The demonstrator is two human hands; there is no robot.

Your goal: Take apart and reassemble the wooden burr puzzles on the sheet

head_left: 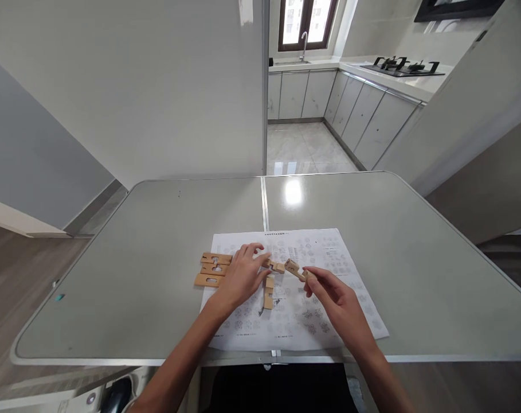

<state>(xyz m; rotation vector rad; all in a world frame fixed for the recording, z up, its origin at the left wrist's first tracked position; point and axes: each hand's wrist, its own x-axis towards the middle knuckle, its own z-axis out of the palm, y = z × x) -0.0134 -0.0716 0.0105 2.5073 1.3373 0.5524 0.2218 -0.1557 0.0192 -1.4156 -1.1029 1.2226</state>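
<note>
My right hand [337, 301] pinches one end of a notched wooden puzzle piece [292, 265], which is tilted above the paper and has dark marks on its face. My left hand [241, 275] has its thumb and index finger closed around another notched wooden piece [278, 267], partly covered by the fingers. The two held pieces are close together but look apart. Just below, a third wooden piece [268, 293] lies lengthwise on the printed sheet [294, 327]. Beside my left hand, three slotted wooden pieces [210, 269] lie in a stack of rows, their right ends hidden by the hand.
The sheet, covered with small diagrams, lies across the seam [264, 203] of a grey folding table [157, 246] with a metal rim. A small green bit [59, 297] is near the left edge. Beyond stand kitchen cabinets [292, 94] and a gas stove [402, 67].
</note>
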